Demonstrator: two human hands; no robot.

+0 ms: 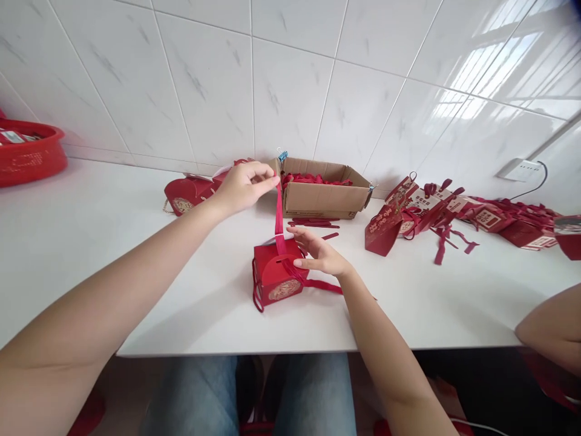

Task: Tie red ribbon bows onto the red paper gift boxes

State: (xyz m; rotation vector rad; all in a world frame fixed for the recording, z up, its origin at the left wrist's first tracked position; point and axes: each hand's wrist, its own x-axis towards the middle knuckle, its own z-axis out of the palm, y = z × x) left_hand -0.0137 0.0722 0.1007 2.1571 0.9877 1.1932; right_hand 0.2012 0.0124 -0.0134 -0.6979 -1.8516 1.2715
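Observation:
A small red gift box (pixel 272 269) with a gold round pattern on its front stands on the white table before me. Red ribbon (pixel 279 212) rises from the slot in its top, and another length trails to the right across the table. Raised above the box, my left hand (pixel 247 186) pinches the upper end of the ribbon between thumb and fingers. My right hand (pixel 321 251) is at the box's upper right side, fingers spread and thumb near the ribbon. A dark red cord loop hangs at the box's left side.
An open cardboard box (pixel 324 200) of red ribbons sits against the tiled wall. Finished-looking red boxes (pixel 190 191) stand behind my left hand. More red boxes and tags (pixel 408 212) lie right, near another person's arm (pixel 551 327). A red basket (pixel 31 154) is far left.

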